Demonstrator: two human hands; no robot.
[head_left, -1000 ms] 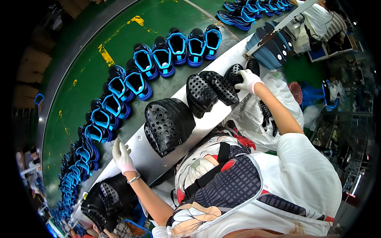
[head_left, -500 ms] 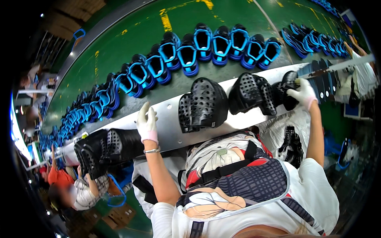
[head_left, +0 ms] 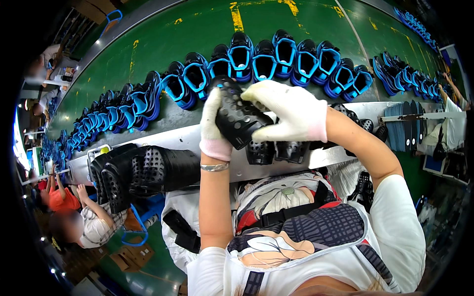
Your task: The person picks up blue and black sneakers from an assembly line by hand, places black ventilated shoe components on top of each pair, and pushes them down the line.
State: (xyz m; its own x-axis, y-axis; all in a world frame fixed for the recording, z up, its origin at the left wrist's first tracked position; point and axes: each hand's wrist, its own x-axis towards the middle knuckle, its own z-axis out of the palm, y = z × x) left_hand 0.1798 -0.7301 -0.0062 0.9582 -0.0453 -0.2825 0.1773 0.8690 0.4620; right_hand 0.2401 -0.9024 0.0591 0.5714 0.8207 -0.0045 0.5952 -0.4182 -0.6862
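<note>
Both my hands wear white gloves and meet above the metal ledge. A black perforated plastic shoe insert [head_left: 236,112] is tilted between them. Closed along its left side is my left hand [head_left: 213,123]. My right hand [head_left: 294,109] curves its fingers and thumb round the insert's right side. Below the hands, more black inserts [head_left: 291,151] stand on the ledge, partly hidden by the right hand and forearm. A nested stack of larger black inserts [head_left: 160,170] lies at the left end of the ledge.
Beyond the metal ledge [head_left: 185,139], black-and-blue shoes [head_left: 264,64] line the edge of a green belt [head_left: 187,37]. Blue and dark flat pieces [head_left: 396,126] stand at the right beside a pale rail [head_left: 429,116]. Co-workers [head_left: 98,224] sit at the left. A cardboard box [head_left: 133,255] lies on the floor.
My right hand has come from the ledge's right end to the middle, and my left hand has risen rightward to meet it. An insert is now held between them. The view has shifted.
</note>
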